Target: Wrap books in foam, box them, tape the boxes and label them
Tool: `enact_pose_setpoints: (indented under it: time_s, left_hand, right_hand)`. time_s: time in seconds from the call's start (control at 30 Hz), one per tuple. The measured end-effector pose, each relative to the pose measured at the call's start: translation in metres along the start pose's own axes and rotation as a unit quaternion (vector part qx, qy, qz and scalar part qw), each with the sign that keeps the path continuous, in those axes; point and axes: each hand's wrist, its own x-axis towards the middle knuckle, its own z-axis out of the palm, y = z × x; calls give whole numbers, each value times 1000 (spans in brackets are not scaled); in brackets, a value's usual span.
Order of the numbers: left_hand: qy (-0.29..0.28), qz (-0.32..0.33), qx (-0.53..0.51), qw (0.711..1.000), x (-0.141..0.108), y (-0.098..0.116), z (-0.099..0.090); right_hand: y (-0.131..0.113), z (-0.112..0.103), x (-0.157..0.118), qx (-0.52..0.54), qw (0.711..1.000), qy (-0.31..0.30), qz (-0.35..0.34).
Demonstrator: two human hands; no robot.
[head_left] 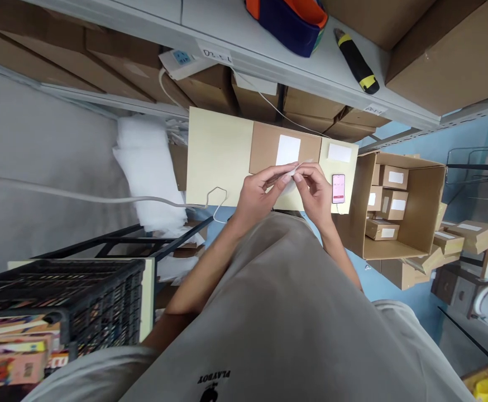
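From my end, L hand [257, 196] and R hand [317, 195] meet at 12 o'clock from the grey shirt [286, 290], just over the near edge of the counter [219, 151]. Both are closed in narrow pinches, thumb vs. forefinger, w/ a thin white piece [288, 186] btwn them. It looks flimsy, part see-through; can't tell exactly what it is, as fingers hide much of it.

To handle it well, I'd pinch lightly nr the edges, thumbs close together, and part the fingertips in small, even moves. A hard tug could crease or tear it, imo. I'd hold it low over the counter so a slip lands there, and rest the wrists if poss.

Just beyond the fingers, at 12 o'clock, a white sheet [288, 148] lies on brown cardboard [264, 146]; a smaller white paper [339, 152] is at 2 o'clock. The phone [338, 188] sits at 3 o'clock, nr R hand, so I'd mind that elbow. Further out at 3, an open box [420, 206] holds small cartons [395, 177]. White cable [143, 199] runs in from 9 o'clock.
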Motion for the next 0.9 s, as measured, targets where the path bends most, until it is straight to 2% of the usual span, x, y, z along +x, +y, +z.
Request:
enact_pose_setpoints:
  time_s: [0.2,0.33,0.47,0.57,0.63,0.73,0.9]
  left_hand:
    - [-5,18,-4,1000,-4,-1,-14]
    - [16,17,-41,999,-6,-6,-29]
    - [39,-28,-105,993,-7,-17,-48]
    - [64,-75,-184,978,-6,-31,-68]
    - [103,-106,-254,956,-5,-44,-87]
    - [198,-141,-344,907,-4,-66,-120]
    - [386,-162,-450,789,-11,-98,-184]
  right_hand:
    - [-7,11,-2,-15,1000,-22,-10]
    - [-11,24,0,-19,999,-43,-24]
    - [-16,42,1,-28,996,-77,-19]
    - [-16,56,3,-32,994,-100,-7]
    - [-10,65,5,-34,993,-112,10]
    - [7,78,11,-19,991,-125,48]
    - [36,105,30,6,980,-144,141]
